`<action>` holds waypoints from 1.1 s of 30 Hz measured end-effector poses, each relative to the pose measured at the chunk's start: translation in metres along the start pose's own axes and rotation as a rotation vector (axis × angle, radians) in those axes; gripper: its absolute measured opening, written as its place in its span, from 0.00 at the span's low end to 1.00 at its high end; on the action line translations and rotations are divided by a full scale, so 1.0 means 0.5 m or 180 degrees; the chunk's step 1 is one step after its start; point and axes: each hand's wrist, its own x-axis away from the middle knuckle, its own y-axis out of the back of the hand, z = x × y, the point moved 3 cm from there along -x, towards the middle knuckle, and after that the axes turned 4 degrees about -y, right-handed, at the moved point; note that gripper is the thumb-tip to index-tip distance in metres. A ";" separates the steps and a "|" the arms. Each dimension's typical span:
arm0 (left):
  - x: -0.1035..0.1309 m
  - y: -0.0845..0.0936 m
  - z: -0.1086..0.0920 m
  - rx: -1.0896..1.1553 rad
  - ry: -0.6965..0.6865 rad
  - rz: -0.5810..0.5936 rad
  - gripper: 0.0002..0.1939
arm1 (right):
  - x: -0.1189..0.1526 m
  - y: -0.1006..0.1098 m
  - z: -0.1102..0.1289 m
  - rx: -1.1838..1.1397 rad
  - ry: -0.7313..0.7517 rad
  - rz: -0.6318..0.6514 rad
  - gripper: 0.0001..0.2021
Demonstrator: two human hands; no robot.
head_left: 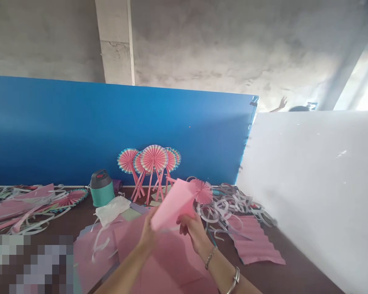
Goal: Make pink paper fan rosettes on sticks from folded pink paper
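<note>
A folded piece of pink paper [175,203] is held up at a slant over the middle of the table. My left hand [148,233] grips its lower left edge, the fingers partly hidden behind it. My right hand [192,228] is at its lower right side, fingers curled against the paper. Beneath both hands lie large pink sheets [168,265]. Beyond them several round pleated paper fans [154,158] on pink sticks lean against the blue partition. Another pink pleated fan [203,192] is just behind the held paper, to the right.
A teal container with a dark lid [102,192] stands behind a crumpled white mask [113,210]. Paper strips [230,204] and a creased pink sheet [253,239] lie right; more scraps [21,206] lie left. Blue [79,130] and white partitions [319,175] border the table. Another person's hand [282,103] shows above.
</note>
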 end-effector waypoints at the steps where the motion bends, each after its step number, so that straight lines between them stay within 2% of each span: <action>1: -0.007 0.002 0.005 0.0103 0.0030 0.0019 0.20 | 0.001 -0.002 0.002 0.0047 -0.0036 0.0049 0.12; 5: -0.025 0.043 0.035 0.0621 0.0305 -0.0265 0.16 | 0.004 0.016 0.013 -0.0113 0.0097 0.0231 0.10; 7: -0.030 0.065 0.048 0.0675 0.0456 -0.0273 0.16 | -0.001 0.036 0.011 -0.0271 0.0136 0.0091 0.13; 9: -0.033 0.080 0.053 0.0660 0.0520 -0.0278 0.17 | -0.009 0.054 0.005 -0.0103 0.0207 -0.0046 0.14; 15: -0.032 0.077 0.041 0.0677 0.0500 -0.0199 0.20 | -0.016 0.055 -0.009 0.0624 0.0623 0.0071 0.15; 18: -0.030 0.077 0.036 0.0649 0.0492 -0.0277 0.20 | -0.014 0.066 0.006 0.1260 0.0780 -0.0164 0.17; 21: -0.035 0.084 0.032 0.0676 0.0251 -0.0362 0.17 | -0.016 0.102 0.036 0.2398 0.0902 -0.0742 0.15; 23: -0.040 0.091 0.033 0.0697 0.0150 -0.0511 0.16 | -0.021 0.126 0.049 0.3453 0.0700 -0.1037 0.13; 25: -0.044 0.099 0.037 0.0705 0.0193 -0.0671 0.14 | -0.024 0.139 0.049 0.4119 0.0412 -0.1021 0.12; 28: -0.048 0.108 0.044 0.0703 0.0344 -0.0756 0.13 | -0.023 0.141 0.039 0.4389 0.0202 -0.0977 0.12; 33: -0.051 0.120 0.059 0.0661 0.0499 -0.0763 0.16 | -0.020 0.131 0.023 0.4592 0.0096 -0.1038 0.14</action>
